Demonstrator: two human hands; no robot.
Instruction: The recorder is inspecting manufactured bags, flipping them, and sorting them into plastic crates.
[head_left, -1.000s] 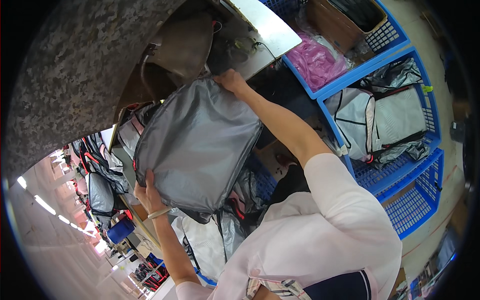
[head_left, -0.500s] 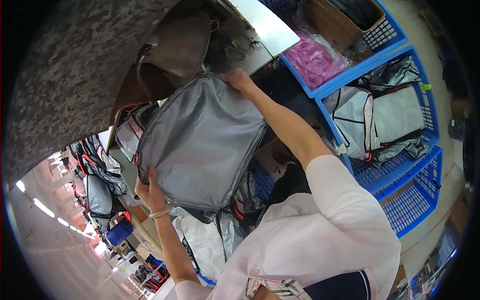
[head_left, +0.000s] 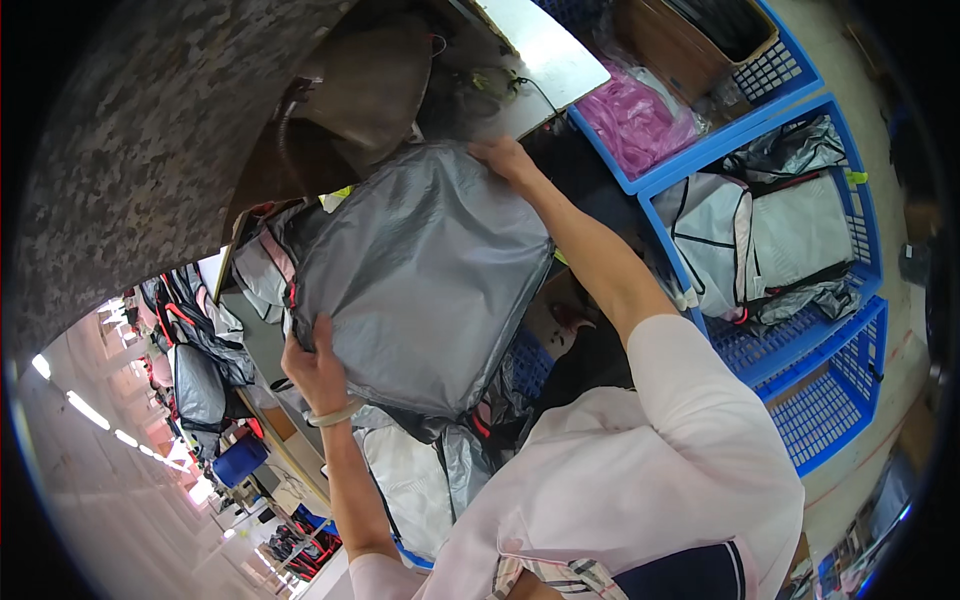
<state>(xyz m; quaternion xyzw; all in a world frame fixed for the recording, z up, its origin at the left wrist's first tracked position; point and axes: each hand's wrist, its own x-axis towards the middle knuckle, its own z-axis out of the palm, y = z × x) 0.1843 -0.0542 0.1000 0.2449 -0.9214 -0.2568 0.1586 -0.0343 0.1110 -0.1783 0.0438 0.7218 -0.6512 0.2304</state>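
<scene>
A large silver-grey lined fabric bag with dark edging spreads out between my two hands. My left hand grips its lower left edge, with the thumb on top and the other fingers partly hidden. At the far edge my right hand closes on the upper right corner, its fingertips partly out of sight. Close to that hand is a worn brown machine part by the white tabletop. Below the bag, more silver and white fabric pieces hang near my body.
To the right stand several blue plastic baskets. One holds pink plastic sheeting and a cardboard box; another holds folded silver bags. A camouflage-patterned surface covers the upper left. More bags are piled farther left.
Both hands and the silver bag have shifted slightly to the right. The left hand has moved most, and the grips look the same.
</scene>
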